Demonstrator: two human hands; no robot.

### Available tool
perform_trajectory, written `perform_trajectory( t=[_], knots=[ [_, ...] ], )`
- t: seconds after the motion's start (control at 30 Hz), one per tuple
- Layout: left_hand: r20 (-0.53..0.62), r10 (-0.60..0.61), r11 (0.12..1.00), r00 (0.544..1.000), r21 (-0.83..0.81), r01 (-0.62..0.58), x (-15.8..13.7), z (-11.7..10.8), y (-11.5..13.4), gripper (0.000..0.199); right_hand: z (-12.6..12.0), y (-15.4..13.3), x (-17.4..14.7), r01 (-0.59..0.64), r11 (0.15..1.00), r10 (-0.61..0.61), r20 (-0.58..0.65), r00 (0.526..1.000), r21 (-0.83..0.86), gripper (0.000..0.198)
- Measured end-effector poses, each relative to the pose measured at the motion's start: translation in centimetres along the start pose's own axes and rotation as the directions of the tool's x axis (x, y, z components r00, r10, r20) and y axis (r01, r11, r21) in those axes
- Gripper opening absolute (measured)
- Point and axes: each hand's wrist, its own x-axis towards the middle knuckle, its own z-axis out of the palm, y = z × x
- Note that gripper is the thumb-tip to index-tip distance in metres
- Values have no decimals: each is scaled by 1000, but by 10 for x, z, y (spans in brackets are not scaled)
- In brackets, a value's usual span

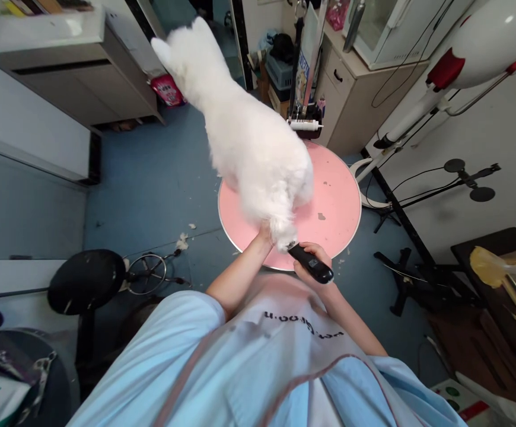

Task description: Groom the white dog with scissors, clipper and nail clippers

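Note:
A fluffy white dog (258,139) stands on the round pink grooming table (335,196), its rear toward me and its head turned to the far left. My left hand (265,232) is closed around a raised hind leg (282,228) near the table's front edge; the dog's fur hides most of the fingers. In my right hand (314,254) is a black hair clipper (312,264), gripped by its body. The clipper's head touches or nearly touches the fur at the paw end of that leg.
A holder with a white tube (303,125) stands at the table's far edge. A white-and-red dryer on an arm (471,53) hangs at right. A black stool seat (86,281) is at left. Fur tufts (182,241) lie on the blue floor.

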Motion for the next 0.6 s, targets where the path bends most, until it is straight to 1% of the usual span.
perform_trajectory(
  t=[0.1, 0.23, 0.37, 0.43, 0.5, 0.6],
  knots=[
    [4, -35, 999, 999, -10, 35, -2, 0, -2, 43, -1, -1, 1, 32, 999, -32, -26, 999, -1, 36],
    [13, -91, 996, 996, -19, 91, -3, 2, -4, 43, -3, 1, 0, 5, 1000, -7, 49, 999, 24, 35],
    [7, -56, 998, 998, -30, 57, -5, 3, 0, 38, -13, 1, 0, -86, 986, 74, 86, 994, 141, 34],
    [1, -59, 998, 998, -37, 59, -6, 2, 2, 40, -19, 0, 3, -129, 975, 101, 158, 982, 182, 33],
    [-14, -69, 997, 997, -29, 69, -8, -1, 5, 46, -23, -1, 6, -145, 969, 99, 226, 969, 201, 32],
    [-21, -51, 998, 998, 27, 51, -8, -7, 7, 52, -24, 0, 11, -118, 969, 62, 247, 967, 216, 33]
  ],
)
